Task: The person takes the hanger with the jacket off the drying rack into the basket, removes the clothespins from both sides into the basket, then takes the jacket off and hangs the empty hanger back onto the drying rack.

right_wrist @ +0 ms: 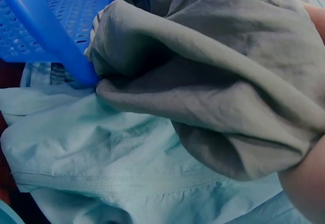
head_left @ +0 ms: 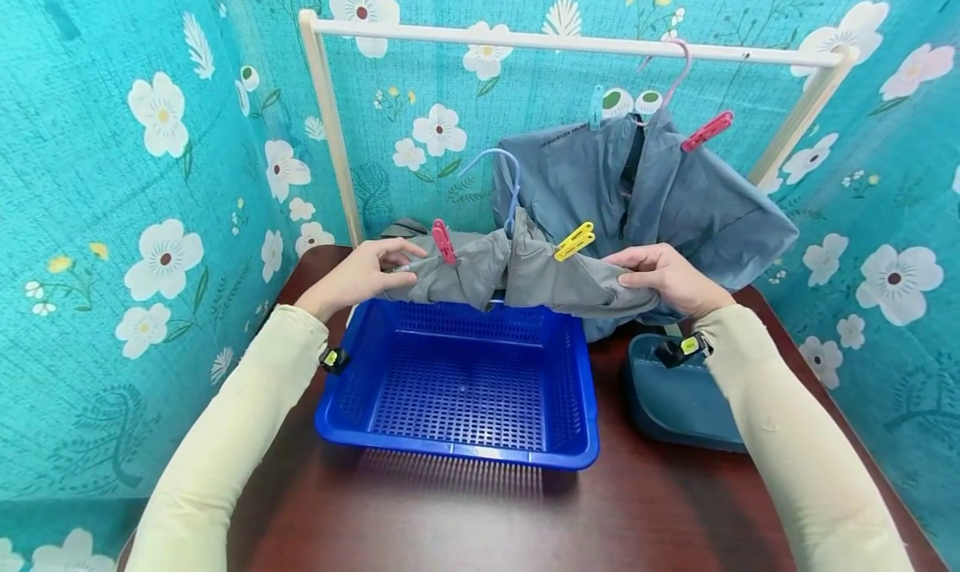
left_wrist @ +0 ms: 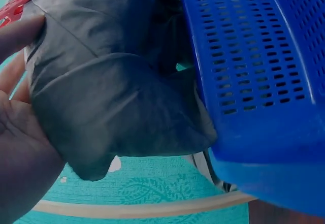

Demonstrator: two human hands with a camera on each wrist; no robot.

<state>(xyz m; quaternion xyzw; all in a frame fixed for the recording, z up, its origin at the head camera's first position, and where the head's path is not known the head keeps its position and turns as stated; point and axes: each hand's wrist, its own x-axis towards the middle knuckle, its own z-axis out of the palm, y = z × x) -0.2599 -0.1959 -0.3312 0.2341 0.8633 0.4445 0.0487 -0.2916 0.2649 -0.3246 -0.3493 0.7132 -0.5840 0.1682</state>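
Pinned Grey Garment (head_left: 547, 280) Held Short of the Rail (head_left: 480, 36)

Thumb and fingers of a person's left hand (head_left: 356, 276) closed on one end of the grey garment with only cloth between them, while those of the right hand (head_left: 667, 280) gripped the opposite end; the right wrist view hid most of the right fingers. Between the hands, the garment hung at the back rim of a blue basket (head_left: 457, 453), thin and creased, its ends slack and folded, with a gaping fold at the right end.

A blue hanger (head_left: 517, 180) rose from the neck, flanked by a pink clothespin (head_left: 444, 242) and a yellow clothespin (head_left: 574, 242). The work looked well along: hanger fitted, both pegs on. The hook stood clear of the rail, and getting it up there appeared to be what was left.

Behind, a blue-grey jacket (head_left: 682, 188) seemed finished, suspended by a pink hanger (head_left: 687, 59) with a light-blue clothespin (head_left: 597, 107) and a second pink clothespin (head_left: 708, 130). A dark teal container (head_left: 645, 422) sat beside the basket on the brown surface (head_left: 465, 522).
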